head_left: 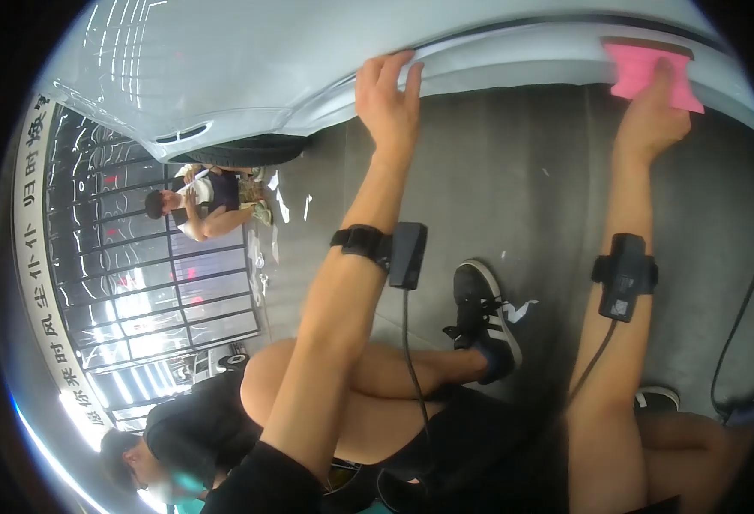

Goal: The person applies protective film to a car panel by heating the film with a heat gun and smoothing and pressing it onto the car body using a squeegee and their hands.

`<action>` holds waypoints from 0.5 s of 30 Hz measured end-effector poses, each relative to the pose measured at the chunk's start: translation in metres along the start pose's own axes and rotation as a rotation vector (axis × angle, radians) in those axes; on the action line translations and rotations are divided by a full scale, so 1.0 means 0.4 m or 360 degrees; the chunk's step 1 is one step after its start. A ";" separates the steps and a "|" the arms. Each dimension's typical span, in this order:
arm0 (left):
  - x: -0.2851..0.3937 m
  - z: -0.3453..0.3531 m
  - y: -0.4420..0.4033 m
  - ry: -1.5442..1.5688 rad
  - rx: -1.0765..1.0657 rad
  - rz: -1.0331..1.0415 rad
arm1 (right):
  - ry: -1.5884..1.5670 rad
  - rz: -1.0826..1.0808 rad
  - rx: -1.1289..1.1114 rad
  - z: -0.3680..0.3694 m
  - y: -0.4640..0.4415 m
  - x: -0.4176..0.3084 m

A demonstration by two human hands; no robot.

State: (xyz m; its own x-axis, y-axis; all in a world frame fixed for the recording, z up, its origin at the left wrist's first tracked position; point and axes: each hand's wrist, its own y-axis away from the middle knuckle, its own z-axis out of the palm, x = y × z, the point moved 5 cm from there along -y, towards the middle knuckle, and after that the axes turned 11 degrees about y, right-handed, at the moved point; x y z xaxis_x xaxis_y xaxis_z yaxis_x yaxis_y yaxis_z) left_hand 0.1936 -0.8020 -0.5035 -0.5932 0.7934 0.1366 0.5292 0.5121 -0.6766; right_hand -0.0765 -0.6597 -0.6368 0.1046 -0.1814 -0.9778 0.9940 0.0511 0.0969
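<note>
A pale, glossy car body [248, 60] with a lower sill [523, 64] runs across the top of the head view, which is tilted on its side. My left hand [388, 103] rests its curled fingertips at the dark seam above the sill, thumb apart from the fingers, with nothing visible in it. Further right, my right hand [655, 128] grips a pink squeegee [638, 73] with a brown edge strip. That strip lies against the sill near the seam. Part of the squeegee is covered by my thumb and fingers.
A person [206, 201] squats by the car's tyre [248, 152]; another person in black [193, 437] is close at lower left. White scraps [281, 201] litter the grey floor [514, 171]. Cables [407, 360] hang from black devices strapped on both my forearms.
</note>
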 end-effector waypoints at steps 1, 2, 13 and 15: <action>-0.001 0.007 0.001 -0.0008 0.0107 0.0033 | 0.0045 -0.0064 0.0009 -0.001 -0.005 -0.003; -0.008 0.015 0.005 0.0001 0.0113 0.0020 | 0.0097 -0.0126 0.0018 -0.005 -0.008 -0.003; -0.054 -0.019 -0.042 0.0365 -0.0613 0.0104 | 0.0325 -0.0019 -0.0114 -0.012 -0.032 0.025; -0.053 -0.020 -0.053 0.0383 -0.0690 0.0144 | 0.0471 -0.0086 -0.0145 -0.009 -0.034 0.018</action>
State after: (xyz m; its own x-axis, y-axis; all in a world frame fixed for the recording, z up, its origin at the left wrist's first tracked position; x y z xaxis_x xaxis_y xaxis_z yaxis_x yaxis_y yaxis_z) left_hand 0.1998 -0.8268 -0.4861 -0.4033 0.8683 0.2888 0.8056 0.4866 -0.3378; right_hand -0.0896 -0.6583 -0.6457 0.0242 0.1070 -0.9940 0.9894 0.1395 0.0391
